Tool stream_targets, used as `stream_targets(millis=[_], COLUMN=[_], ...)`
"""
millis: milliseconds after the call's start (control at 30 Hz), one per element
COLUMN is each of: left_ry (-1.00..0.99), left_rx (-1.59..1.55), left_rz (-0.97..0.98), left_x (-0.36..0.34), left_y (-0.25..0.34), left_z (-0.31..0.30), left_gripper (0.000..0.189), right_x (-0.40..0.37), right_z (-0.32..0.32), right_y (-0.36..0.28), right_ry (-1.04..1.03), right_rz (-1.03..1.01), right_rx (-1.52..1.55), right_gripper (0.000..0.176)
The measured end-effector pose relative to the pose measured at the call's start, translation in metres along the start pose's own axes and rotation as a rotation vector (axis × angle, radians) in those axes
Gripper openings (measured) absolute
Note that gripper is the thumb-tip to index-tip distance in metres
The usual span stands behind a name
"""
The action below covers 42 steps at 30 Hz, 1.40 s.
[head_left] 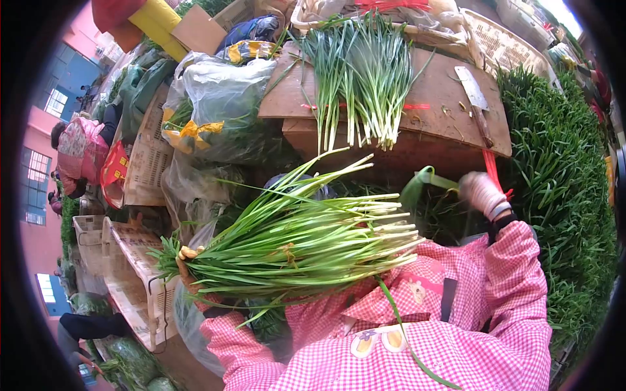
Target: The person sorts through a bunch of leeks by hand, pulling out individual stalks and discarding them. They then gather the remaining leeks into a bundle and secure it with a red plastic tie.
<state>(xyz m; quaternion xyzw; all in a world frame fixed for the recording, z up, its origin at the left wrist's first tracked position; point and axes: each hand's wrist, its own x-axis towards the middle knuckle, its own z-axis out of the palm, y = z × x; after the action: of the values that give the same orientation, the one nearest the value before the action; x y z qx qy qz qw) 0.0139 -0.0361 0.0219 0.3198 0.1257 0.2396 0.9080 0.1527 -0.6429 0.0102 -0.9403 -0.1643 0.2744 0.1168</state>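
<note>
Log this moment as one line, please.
left hand: holding stalks | right hand: blurred, grip unclear, near leaf | knife: on board

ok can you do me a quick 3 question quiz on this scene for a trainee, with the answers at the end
1. True or false: the knife lies on the board.

2. Which way do the pale stem ends of the held bunch point in the picture?
A) toward the left edge
B) toward the right
C) straight down

3. Fill in the blank: the held bunch is gripped near its leafy end by the ____ hand.

Key
1. True; its handle is toward the near edge.
2. B.
3. Left; the left hand has its fingers around the leafy end.
</note>
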Motion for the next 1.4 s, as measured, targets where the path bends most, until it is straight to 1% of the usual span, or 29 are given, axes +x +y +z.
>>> stream_targets(millis=[33, 67, 133, 167, 200, 267, 300, 333, 367, 467, 500, 600, 667, 700, 733, 800, 833, 867, 933, 967, 1000, 1033, 1067, 1133, 1200, 1267, 1300, 1333, 1400], left_ry=[-0.102, -0.106, -0.12, 0.004, -0.051, -0.151, -0.105, -0.134, -0.16, -0.143, -0.146, -0.15, -0.201, -0.22, -0.16, -0.043, -0.071, -0.119, -0.208, -0.23, -0.178, -0.128, -0.081, -0.15, -0.19, -0.034, 0.03, 0.08, -0.311], left_rx=[0.1, 0.12, 0.174, 0.175, 0.214, 0.26, 0.236, 0.26, 0.283, 0.258, 0.243, 0.171, 0.184, 0.192, 0.24, 0.332, 0.363, 0.299, 0.174, 0.199, 0.155, 0.111, 0.064, 0.139, 0.173, 0.036, 0.153, 0.143, 0.235], left_rz=[-0.049, -0.043, -0.042, 0.016, 0.01, 0.012, 0.093, 0.09, 0.089, 0.037, 0.027, 0.047, 0.018, 0.007, 0.015, 0.025, -0.072, -0.053, -0.02, -0.014, -0.009, -0.006, 0.003, 0.022, 0.029, 0.003, 0.1, 0.081, -0.014], left_x=[-0.003, -0.005, -0.007, -0.001, 0.001, 0.004, 0.012, 0.01, 0.006, -0.004, -0.004, -0.003, -0.004, -0.006, -0.008, -0.01, -0.016, -0.015, -0.013, -0.012, -0.011, -0.009, -0.004, -0.002, -0.004, 0.0, 0.012, 0.008, 0.015], left_y=[0.001, 0.0, -0.001, 0.001, 0.004, 0.004, 0.004, 0.005, 0.004, 0.002, 0.003, -0.002, -0.001, 0.001, 0.002, 0.003, 0.005, 0.004, 0.003, 0.004, 0.003, 0.002, 0.0, 0.002, 0.0, 0.003, 0.008, 0.007, 0.017], left_z=[0.011, 0.017, 0.024, 0.004, 0.007, 0.009, -0.007, -0.002, 0.006, 0.023, 0.024, 0.027, 0.033, 0.034, 0.032, 0.031, 0.049, 0.046, 0.034, 0.027, 0.02, 0.015, 0.009, 0.003, 0.016, 0.004, -0.021, -0.009, -0.025], left_gripper=[0.024, 0.024, 0.024, 0.026, 0.027, 0.03, 0.032, 0.032, 0.031, 0.03, 0.03, 0.029, 0.029, 0.03, 0.028, 0.026, 0.027, 0.027, 0.028, 0.028, 0.028, 0.027, 0.027, 0.027, 0.028, 0.028, 0.029, 0.028, 0.028], right_x=[0.0, -0.02, -0.012, -0.009, -0.005, -0.001, 0.004, 0.008, 0.02, 0.04, 0.044, 0.039, 0.031, 0.027, 0.02, 0.01, 0.004, -0.002, -0.022, -0.024, -0.029, -0.018, -0.009, -0.023, -0.01, -0.005, 0.005, 0.015, 0.029], right_z=[0.002, -0.02, -0.007, -0.022, -0.036, -0.031, -0.035, -0.039, -0.03, -0.004, 0.0, 0.003, 0.01, 0.009, 0.004, -0.013, -0.013, -0.012, -0.017, -0.019, -0.019, -0.006, -0.005, 0.004, -0.012, -0.022, -0.016, -0.011, -0.017], right_y=[0.009, -0.034, -0.047, -0.08, -0.115, -0.148, -0.165, -0.178, -0.179, -0.187, -0.188, -0.194, -0.189, -0.186, -0.181, -0.156, -0.137, -0.117, -0.087, -0.075, -0.058, -0.034, -0.026, -0.028, -0.059, -0.111, -0.127, -0.142, -0.181], right_ry=[-0.25, -0.257, 0.273, 0.337, 0.415, 0.408, 0.243, 0.071, 0.008, 0.057, -0.038, -0.034, 0.221, 0.27, 0.315, 0.157, 0.182, 0.203, 0.364, 0.255, 0.152, -0.09, -0.339, 0.191, 0.334, 0.234, 0.201, 0.163, -0.125], right_rz=[0.114, 0.192, -0.034, -0.165, -0.29, -0.44, -0.352, -0.263, -0.246, -0.355, -0.239, -0.223, -0.489, -0.465, -0.432, -0.032, -0.115, -0.202, -0.028, 0.109, 0.235, 0.299, 0.223, -0.061, -0.408, -0.323, -0.432, -0.534, -0.269], right_rx=[-0.317, -0.114, -0.054, 0.256, 0.586, 0.468, 0.23, -0.01, -0.01, 0.649, 0.852, 1.069, 0.829, 1.068, 1.308, 1.925, 2.009, 2.091, 1.872, 1.524, 1.171, 0.429, -0.316, -0.142, 0.368, 0.545, 0.343, 0.136, 0.363], right_gripper=[0.019, 0.023, 0.028, 0.027, 0.026, 0.03, 0.035, 0.041, 0.051, 0.047, 0.032, 0.021, 0.02, 0.02, 0.02, 0.019, 0.017, 0.016, 0.013, 0.014, 0.015, 0.016, 0.017, 0.019, 0.023, 0.023, 0.023, 0.023, 0.022])
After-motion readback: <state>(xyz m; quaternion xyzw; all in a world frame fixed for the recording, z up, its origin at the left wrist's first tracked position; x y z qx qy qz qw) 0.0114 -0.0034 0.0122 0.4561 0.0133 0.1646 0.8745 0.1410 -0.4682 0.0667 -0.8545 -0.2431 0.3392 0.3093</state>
